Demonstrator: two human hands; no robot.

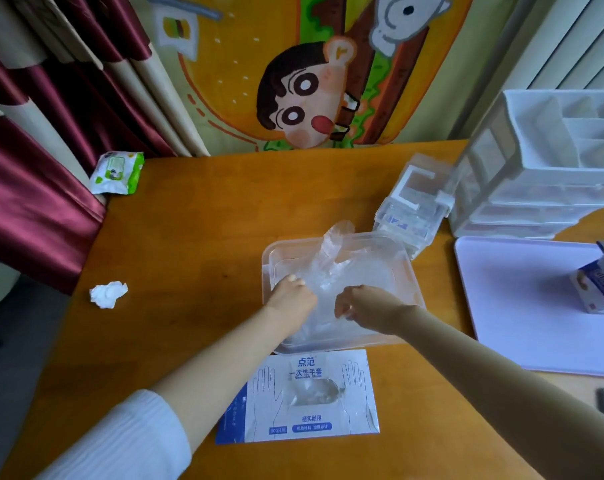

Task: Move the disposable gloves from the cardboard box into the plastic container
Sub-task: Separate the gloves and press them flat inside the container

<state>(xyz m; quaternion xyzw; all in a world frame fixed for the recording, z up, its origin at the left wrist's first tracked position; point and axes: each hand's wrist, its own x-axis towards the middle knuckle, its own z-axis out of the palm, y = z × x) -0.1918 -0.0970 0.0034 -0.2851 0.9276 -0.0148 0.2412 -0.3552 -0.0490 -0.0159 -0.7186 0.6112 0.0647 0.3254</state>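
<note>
Head view: left hand (290,299), right hand (366,306) fingers seemingly pinch gloves (331,268) (long axis pointing away) in container (409,271).

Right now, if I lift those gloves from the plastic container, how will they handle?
The gloves look thin and crumpled, so probably floppy and very light. Their glossy film suggests they may slip from a loose hold.

A home room: cartoon wall hanging (307,74), satin curtains (51,133), wooden table (203,237)

cardboard box (259,410) printed in blue 点范, 一次性手套, 结实耐用, smaller print on it too blurred to read
</note>
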